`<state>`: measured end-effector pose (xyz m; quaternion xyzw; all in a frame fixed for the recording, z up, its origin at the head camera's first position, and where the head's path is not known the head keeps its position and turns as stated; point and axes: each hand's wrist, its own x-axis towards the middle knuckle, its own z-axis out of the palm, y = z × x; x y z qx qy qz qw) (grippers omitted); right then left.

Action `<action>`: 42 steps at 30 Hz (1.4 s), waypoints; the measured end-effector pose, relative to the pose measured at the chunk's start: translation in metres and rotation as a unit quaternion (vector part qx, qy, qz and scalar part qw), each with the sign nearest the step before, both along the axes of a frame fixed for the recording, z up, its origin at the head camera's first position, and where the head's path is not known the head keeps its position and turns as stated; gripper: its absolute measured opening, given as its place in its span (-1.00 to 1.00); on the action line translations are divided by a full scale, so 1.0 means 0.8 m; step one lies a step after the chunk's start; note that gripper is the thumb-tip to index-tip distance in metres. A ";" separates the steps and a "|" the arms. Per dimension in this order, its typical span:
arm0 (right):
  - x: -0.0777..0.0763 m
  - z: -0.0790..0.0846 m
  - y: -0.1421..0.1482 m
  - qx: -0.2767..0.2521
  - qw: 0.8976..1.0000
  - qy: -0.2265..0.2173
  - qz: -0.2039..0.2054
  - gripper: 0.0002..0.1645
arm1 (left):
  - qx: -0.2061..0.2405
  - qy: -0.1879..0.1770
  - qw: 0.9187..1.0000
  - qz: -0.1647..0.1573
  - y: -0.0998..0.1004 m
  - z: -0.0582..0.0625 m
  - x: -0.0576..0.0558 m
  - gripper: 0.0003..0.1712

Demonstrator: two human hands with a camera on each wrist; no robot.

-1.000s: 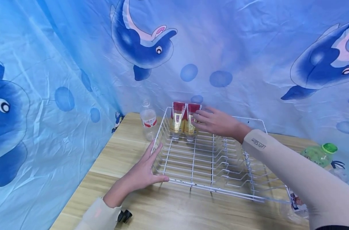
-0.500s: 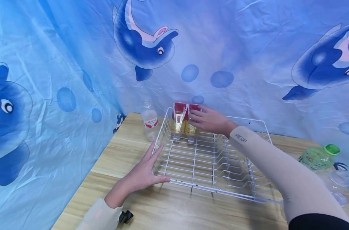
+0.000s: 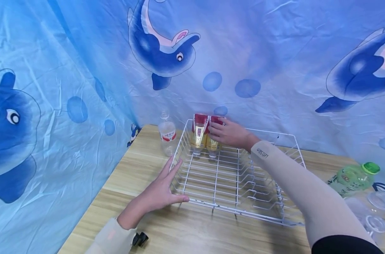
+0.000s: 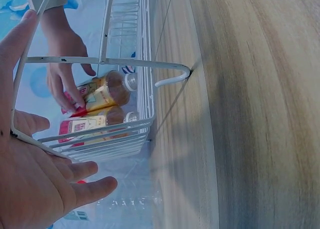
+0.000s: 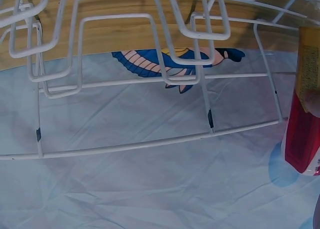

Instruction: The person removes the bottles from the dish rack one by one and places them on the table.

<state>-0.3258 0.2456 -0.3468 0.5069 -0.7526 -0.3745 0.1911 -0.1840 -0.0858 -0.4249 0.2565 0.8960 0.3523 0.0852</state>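
At the back left of the white wire dish rack (image 3: 214,205) we see two bottles upside down, side by side: the left bottle (image 3: 199,133) and the right bottle (image 3: 213,145), both printed red above and gold below, with amber-tinted shoulders and whitish necks pointing down. The right hand (image 3: 229,134) rests its fingers on the right bottle — whether they grip it, we cannot tell. The left hand (image 3: 157,190) spreads straight fingers against the rack's left side.
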 end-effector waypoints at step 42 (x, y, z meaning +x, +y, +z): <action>0.020 0.023 0.021 -0.056 0.997 0.044 0.019 -0.10 | -0.067 0.030 0.997 -0.021 -0.001 0.018 -0.002 0.45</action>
